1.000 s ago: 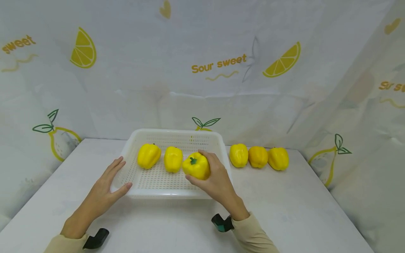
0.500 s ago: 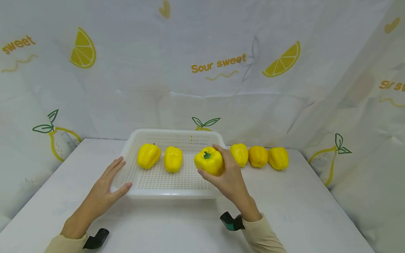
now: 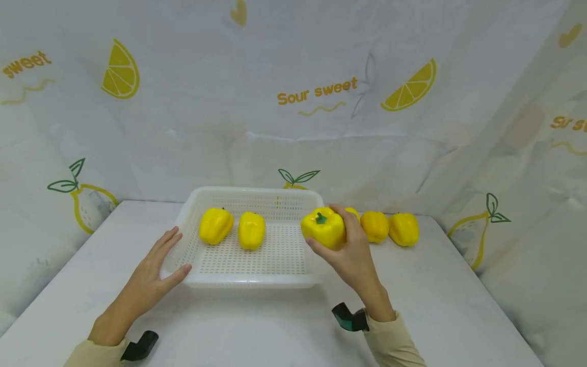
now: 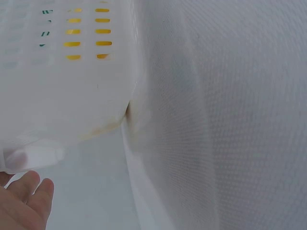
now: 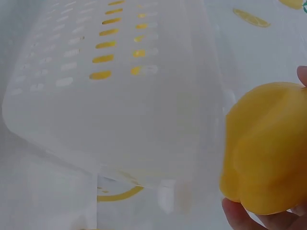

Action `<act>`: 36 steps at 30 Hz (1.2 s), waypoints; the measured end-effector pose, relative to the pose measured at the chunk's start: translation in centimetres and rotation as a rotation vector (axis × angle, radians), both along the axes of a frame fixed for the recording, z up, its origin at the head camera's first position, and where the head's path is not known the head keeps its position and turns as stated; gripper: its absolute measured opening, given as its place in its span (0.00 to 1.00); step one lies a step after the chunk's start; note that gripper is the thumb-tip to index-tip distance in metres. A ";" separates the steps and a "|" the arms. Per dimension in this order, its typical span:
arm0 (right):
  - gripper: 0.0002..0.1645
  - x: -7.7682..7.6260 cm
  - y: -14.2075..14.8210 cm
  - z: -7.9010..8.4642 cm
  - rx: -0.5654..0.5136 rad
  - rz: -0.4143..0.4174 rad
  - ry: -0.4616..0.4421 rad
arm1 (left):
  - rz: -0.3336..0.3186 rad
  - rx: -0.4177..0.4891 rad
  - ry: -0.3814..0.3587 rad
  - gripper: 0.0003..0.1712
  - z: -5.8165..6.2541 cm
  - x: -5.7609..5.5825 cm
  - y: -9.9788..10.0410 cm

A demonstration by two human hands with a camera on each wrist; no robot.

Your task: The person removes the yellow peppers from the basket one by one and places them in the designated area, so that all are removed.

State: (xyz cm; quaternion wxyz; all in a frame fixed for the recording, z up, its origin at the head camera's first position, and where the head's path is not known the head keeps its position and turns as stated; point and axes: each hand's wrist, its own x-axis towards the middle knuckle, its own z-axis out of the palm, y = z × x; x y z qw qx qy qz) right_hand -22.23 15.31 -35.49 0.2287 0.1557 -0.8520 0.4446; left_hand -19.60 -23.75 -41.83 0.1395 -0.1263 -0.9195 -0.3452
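My right hand grips a yellow bell pepper, its green stem facing up and left, above the right rim of a white plastic basket. In the right wrist view the held pepper is beside the basket's outer wall. My left hand rests against the basket's left side with straight fingers and thumb spread. Two yellow bell peppers lie inside: one at left, the other near the middle. The left wrist view shows my fingertips by the basket's edge.
To the right of the basket, more yellow peppers stand in a row: one mostly hidden behind my right hand, a middle pepper and an end pepper. A white table bears everything. A lemon-print curtain hangs behind.
My right hand has carried the held pepper rightward from over the basket's inside to its right rim, now covering most of the nearest row pepper. My left hand has stayed in place.
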 end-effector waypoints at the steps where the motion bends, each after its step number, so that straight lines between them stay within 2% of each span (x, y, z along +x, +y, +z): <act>1: 0.47 0.0 0.1 0.0 -0.001 -0.003 -0.012 | 0.000 0.000 -0.001 0.44 0.0 0.0 0.0; 7: 0.48 -0.2 1.4 0.2 0.012 -0.041 -0.098 | -0.002 -0.004 0.009 0.43 0.2 0.1 0.0; 15: 0.47 -0.6 3.1 0.3 0.024 -0.099 -0.157 | -0.010 -0.004 0.007 0.43 0.2 0.0 0.0; 23: 0.49 -1.1 4.4 0.3 0.079 -0.117 -0.275 | -0.009 -0.002 0.011 0.43 0.1 0.1 0.0; 36: 0.53 -2.0 6.1 -0.4 0.125 -0.117 -0.408 | -0.024 0.012 0.023 0.43 0.1 0.1 0.0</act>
